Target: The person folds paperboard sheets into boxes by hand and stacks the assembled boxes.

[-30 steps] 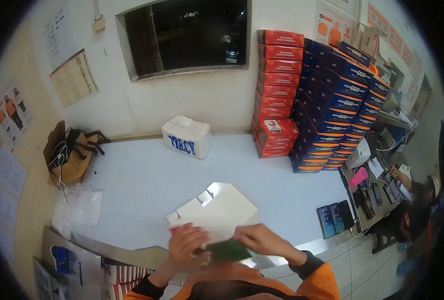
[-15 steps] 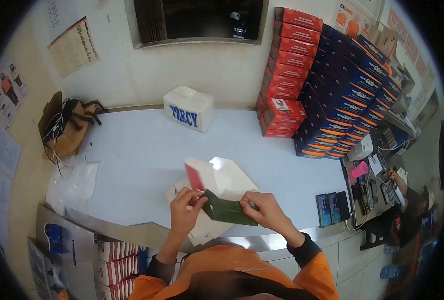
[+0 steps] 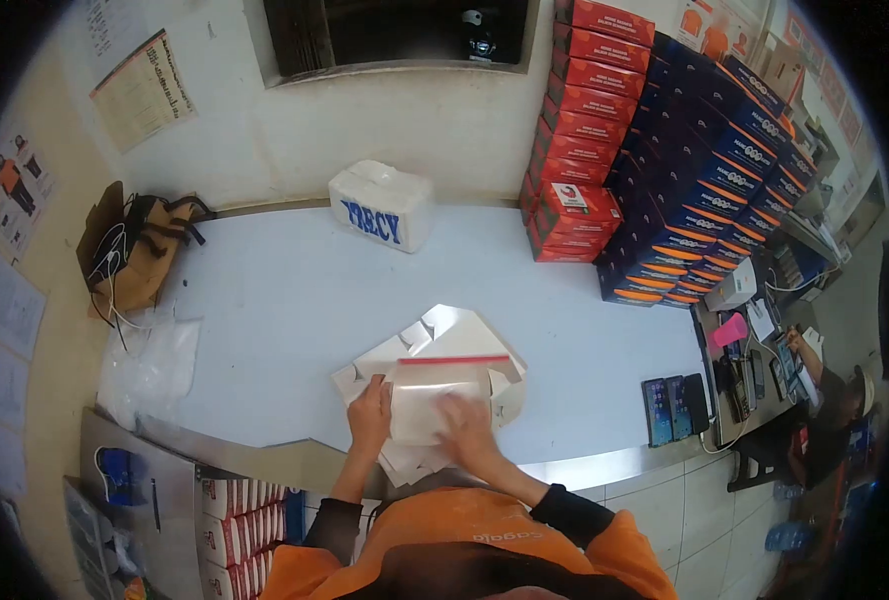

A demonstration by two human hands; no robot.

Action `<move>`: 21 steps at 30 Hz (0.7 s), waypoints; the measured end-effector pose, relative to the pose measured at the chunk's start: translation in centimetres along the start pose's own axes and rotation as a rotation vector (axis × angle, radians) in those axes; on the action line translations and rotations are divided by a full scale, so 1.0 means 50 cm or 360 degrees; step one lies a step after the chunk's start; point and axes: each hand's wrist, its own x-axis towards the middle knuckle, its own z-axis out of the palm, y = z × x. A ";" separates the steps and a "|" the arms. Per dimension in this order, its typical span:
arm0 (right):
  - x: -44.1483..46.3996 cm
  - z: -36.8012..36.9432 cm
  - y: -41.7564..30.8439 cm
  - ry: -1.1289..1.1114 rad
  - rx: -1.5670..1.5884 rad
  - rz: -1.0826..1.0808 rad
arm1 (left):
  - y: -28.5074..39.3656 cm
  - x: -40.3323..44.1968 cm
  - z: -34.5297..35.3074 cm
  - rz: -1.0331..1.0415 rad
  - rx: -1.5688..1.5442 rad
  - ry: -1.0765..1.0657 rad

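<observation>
The left hand [image 3: 370, 408] pinches the left edge of the white carton [image 3: 430, 382]; a steady hold there should keep its folds square. The carton sits on flat white card [image 3: 455, 325] near the table's [image 3: 255, 300] front, red edge [image 3: 455, 359] farthest from us, long axis seemingly left to right. The right hand [image 3: 468, 435] blurs over it; I can't tell its grip.

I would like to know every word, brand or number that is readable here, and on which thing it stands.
"RECY": blue letters on the white pack; the letter before it is unclear.
Orange shirt: pale lettering, too unclear to read surely.
Red boxes, blue boxes, shelf boxes, wall paper: too small or blurred.
</observation>
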 end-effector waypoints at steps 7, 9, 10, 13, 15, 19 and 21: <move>-0.003 -0.026 0.175 0.0661 0.0419 0.0739 | -0.102 -0.033 0.009 0.0260 0.0196 -0.0267; -0.020 0.010 0.176 0.0465 0.0718 0.0730 | -0.092 -0.068 0.038 -0.0087 -0.0087 -0.0307; -0.019 0.017 0.169 0.0456 0.0720 0.0705 | -0.080 -0.078 0.046 -0.0093 -0.0082 -0.0282; -0.005 0.036 0.148 0.0754 0.0642 0.0643 | -0.046 -0.098 0.058 -0.0226 -0.0258 -0.0128; 0.007 0.035 0.154 0.0678 0.0574 0.0617 | -0.033 -0.097 0.052 -0.0438 -0.0205 -0.0195; 0.032 0.002 0.116 0.0605 0.0563 0.0780 | -0.033 -0.093 0.059 -0.0251 -0.0373 0.0112; 0.028 0.009 0.116 0.0660 0.0671 0.0808 | -0.046 -0.097 0.054 -0.0097 -0.0384 -0.0220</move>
